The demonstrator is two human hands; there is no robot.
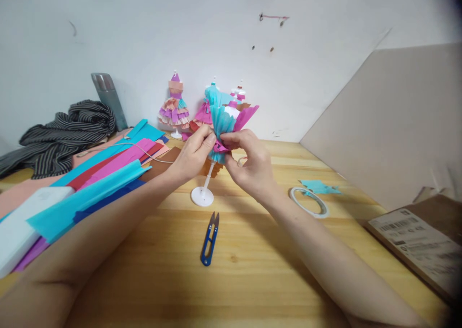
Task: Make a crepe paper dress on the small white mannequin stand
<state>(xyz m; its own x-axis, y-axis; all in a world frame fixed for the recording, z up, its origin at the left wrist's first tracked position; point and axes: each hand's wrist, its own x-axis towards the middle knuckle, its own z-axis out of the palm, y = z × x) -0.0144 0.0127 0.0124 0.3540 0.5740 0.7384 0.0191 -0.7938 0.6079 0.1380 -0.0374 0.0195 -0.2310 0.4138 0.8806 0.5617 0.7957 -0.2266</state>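
A small white dress form (203,196) on a round base stands on the table, tilted a little, wrapped in turquoise and magenta crepe paper (224,118). My left hand (198,150) pinches the paper at the form's waist from the left. On the right side, my right hand (249,162) grips the same gathered paper between thumb and index finger, around a magenta band (220,146). Both hands hide part of the waist. Blue thread snips (210,241) lie on the table below the base, untouched.
Behind stand several dressed forms, one in a tiered paper dress (175,104). Folded crepe sheets (97,193), a white box-like object (32,222), striped cloth (65,133) and a bottle (110,99) are left. Right are a tape roll (327,207), turquoise scraps (321,187) and a cardboard box (411,241).
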